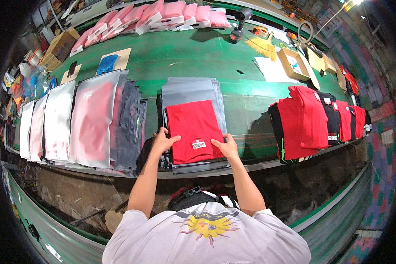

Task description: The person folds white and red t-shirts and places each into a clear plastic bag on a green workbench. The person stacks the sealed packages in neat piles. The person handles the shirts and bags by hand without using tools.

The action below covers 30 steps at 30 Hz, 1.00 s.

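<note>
A folded red T-shirt (193, 120) lies before me, its collar and label towards me, on a stack of grey translucent plastic bags (188, 89). My left hand (165, 140) grips its left edge, thumb on top. At the right edge, my right hand (226, 145) holds the cloth the same way. Bagged garments, some showing red through frosted plastic (94, 122), overlap in a row on the left. Folded red shirts (308, 118) and black shirts (330, 115) form piles on the right.
The green table (151, 62) carries pink bagged garments (161, 16) along its far side. Also on it are a blue cloth (107, 64), a cordless tool (239, 26), a straw hand broom (262, 44), an open cardboard box (293, 64) and a brown carton (60, 49).
</note>
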Tool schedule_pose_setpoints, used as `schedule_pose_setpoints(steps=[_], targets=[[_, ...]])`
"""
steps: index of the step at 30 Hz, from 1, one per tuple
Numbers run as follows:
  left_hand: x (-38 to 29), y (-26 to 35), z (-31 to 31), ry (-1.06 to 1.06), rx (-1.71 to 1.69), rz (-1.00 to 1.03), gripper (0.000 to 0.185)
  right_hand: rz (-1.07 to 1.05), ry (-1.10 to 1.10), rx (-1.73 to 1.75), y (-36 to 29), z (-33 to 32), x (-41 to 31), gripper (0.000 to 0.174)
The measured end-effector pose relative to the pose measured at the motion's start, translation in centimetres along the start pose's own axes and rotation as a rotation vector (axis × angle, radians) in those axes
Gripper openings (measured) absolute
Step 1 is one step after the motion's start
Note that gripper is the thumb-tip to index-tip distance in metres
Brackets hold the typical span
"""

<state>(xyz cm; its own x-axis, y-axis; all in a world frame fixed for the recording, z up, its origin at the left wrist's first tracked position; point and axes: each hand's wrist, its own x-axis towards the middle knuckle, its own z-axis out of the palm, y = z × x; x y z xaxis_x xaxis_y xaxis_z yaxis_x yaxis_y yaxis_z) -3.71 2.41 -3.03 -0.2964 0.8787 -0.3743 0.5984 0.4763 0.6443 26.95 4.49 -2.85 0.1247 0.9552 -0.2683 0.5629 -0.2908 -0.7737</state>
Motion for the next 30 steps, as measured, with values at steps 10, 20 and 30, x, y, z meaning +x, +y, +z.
schedule_pose_setpoints(steps=[10,20,30], targets=[[-1.1,-0.5,1.0,-0.040,-0.512,0.041,0.091,-0.100,-0.303,0.202,0.4,-1.1,1.9,0.046],[-1.8,4.2,7.5,0.019,-0.445,0.101,0.088,-0.115,-0.341,0.346,3.0,-9.0,4.6,0.033],[-2.1,13.2,16.8,0.011,-0.349,0.183,0.091,-0.012,-0.288,0.306,9.7,-19.1,7.7,0.035]])
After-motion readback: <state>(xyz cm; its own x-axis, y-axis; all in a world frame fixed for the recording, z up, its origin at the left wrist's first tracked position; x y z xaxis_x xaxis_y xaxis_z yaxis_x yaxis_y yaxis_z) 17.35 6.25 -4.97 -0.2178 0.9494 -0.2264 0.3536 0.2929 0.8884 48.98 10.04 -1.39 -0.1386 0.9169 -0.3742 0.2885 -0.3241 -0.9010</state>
